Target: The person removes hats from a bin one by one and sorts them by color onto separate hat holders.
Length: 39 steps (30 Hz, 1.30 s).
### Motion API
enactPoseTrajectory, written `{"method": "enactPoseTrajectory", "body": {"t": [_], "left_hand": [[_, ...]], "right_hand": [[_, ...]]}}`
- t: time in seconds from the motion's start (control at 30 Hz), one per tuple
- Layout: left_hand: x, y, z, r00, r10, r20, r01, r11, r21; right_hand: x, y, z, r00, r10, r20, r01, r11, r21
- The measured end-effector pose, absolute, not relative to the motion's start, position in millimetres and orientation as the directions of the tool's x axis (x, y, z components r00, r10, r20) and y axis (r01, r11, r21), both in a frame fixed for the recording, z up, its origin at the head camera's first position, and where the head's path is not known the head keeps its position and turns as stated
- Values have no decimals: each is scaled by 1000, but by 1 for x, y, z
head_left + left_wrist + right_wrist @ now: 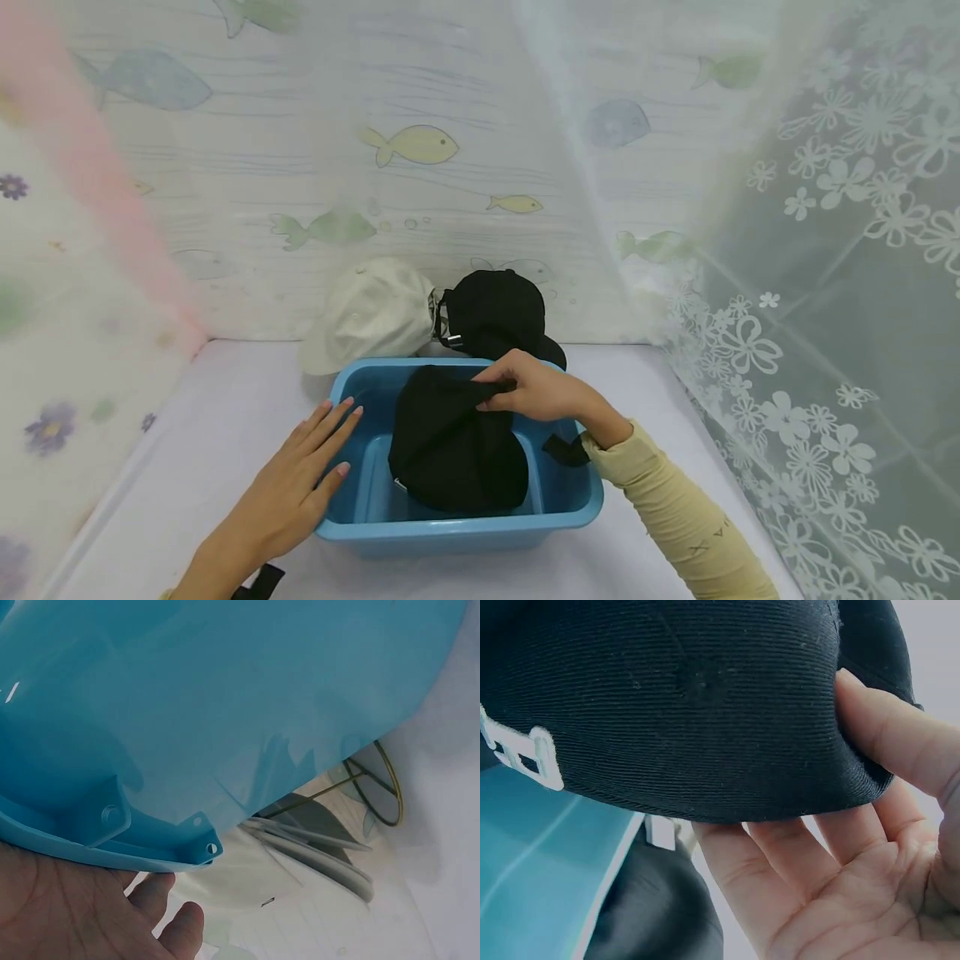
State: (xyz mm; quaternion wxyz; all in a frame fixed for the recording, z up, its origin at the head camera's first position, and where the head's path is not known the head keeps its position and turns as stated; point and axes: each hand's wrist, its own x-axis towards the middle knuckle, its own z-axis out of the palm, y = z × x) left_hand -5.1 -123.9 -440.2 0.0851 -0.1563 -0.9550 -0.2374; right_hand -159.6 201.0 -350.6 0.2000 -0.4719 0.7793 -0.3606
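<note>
A rectangular blue plastic tub (570, 500) sits on the pale lilac worktop (187, 450), and everything else is placed here relative to that tub. Inside it, leaning from the middle toward the far rim, lies a black fabric baseball cap (450, 450) with a small white embroidered mark on its crown, seen close in the right wrist view (525, 754).

The right hand (536, 392), at the end of a pale yellow sleeve (675, 517), reaches in over the tub's right wall and pinches the cap's brim (727, 712) between thumb and fingers; the thumb lies on top of the ribbed cloth and the fingers (780, 862) curl beneath its edge.

The left hand (292, 492) rests on the tub's left rim with its fingers straight and close together, the palm flat against the outer wall. In the left wrist view the palm (67, 915) sits under the rim's lip (150, 847).

Just behind the tub's far rim, two more caps stand against the fish-patterned backdrop: a cream fabric cap (371, 317) behind the far left corner and a second black cap (495, 312) with a metal strap buckle, just beside it. A sheer white flower-patterned curtain (825, 333) hangs to the right of the tub.
</note>
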Motion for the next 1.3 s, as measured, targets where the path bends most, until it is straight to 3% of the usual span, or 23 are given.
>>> {"method": "enactPoseTrajectory", "body": {"t": [0.2,0.63,1.1,1.3], "left_hand": [[-5,-124,-439,-939,255,231,333,839,430],[-5,-123,-440,-944,249,216,321,842,434],[-2,-124,-437,-935,264,235,339,861,379],[-1,-124,-436,-935,260,241,332,880,340]], "right_hand": [[-164,205,-343,-479,-875,69,-590,262,-764],[-173,225,-314,-576,-805,142,-508,216,-834],[-192,265,-256,-690,-667,280,-584,284,-760],[-208,271,-243,-711,-622,329,-596,284,-751]]}}
